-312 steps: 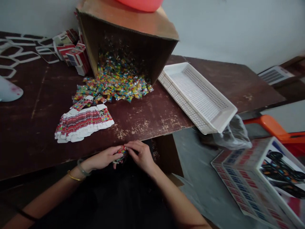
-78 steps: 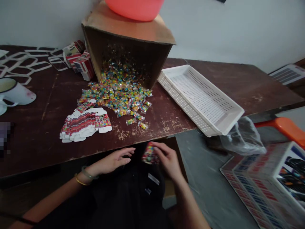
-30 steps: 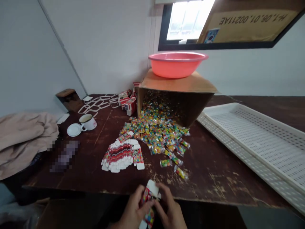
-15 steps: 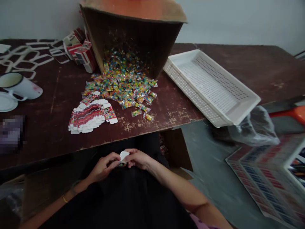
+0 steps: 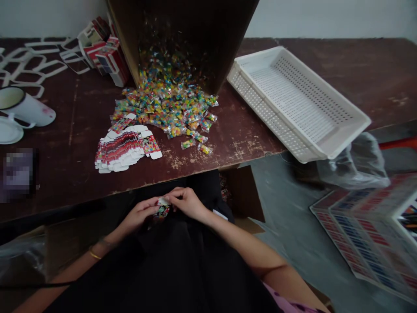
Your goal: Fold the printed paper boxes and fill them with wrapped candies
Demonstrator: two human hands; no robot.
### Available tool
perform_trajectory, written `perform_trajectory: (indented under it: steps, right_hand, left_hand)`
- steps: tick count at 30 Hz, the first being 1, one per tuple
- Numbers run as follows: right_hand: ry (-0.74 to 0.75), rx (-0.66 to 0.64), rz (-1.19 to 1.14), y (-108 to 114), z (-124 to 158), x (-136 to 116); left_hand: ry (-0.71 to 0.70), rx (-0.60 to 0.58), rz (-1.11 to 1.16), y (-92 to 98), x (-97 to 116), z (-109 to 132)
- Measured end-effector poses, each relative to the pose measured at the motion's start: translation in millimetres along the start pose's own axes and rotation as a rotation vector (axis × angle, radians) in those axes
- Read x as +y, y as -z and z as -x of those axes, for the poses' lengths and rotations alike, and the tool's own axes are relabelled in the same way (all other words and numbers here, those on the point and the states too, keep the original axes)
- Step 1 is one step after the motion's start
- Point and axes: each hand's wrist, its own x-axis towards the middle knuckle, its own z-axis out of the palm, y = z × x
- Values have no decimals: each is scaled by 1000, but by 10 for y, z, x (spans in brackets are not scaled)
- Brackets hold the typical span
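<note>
Over my lap, just off the table's front edge, both hands hold one small printed candy box [image 5: 162, 211]. My left hand [image 5: 142, 214] grips its left side with thumb and fingers. My right hand [image 5: 187, 202] pinches the white flap at its upper end. On the table ahead lies a fanned stack of flat candy boxes [image 5: 122, 150], printed red with white flaps. Behind it, a heap of wrapped candies [image 5: 169, 104] spills out of a large cardboard box [image 5: 208, 39] tipped on its side.
A white perforated plastic basket [image 5: 299, 100] rests at the table's right, overhanging the front edge. At left are an enamel mug [image 5: 35, 108], a lid [image 5: 9, 130] and white paper frames [image 5: 29, 69]. An open carton [image 5: 244, 191] stands below the table; a striped bag [image 5: 365, 230] is at right.
The box in my hands has turned so its printed face shows more, and my right fingers are now at its upper flap. My view has tilted down slightly.
</note>
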Motion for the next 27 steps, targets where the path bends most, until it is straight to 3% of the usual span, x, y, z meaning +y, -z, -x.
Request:
perform_trajectory:
  steps: [3,6,11,17,22,27]
  right_hand:
    - [-107,-87,-128,55,-95,61]
    - [-111,-102,-159,61,-126,87]
    - [-29,-95,-110,32,-77,65]
    - [-108,-92,-189,0,-79,65]
    - [137,17,178,-39,-50,3]
    - [401,-172,509,65,97,-55]
  left_hand:
    - [-33,-120,-54,-11,78,42]
    - [-31,-154,-45,-29,154,53]
    - [-8,-124,20,0,128,24]
    - [111,-45,125,61,48,-14]
    - [85,-68,127,18,98,-8]
    - [109,-83,125,-7,127,23]
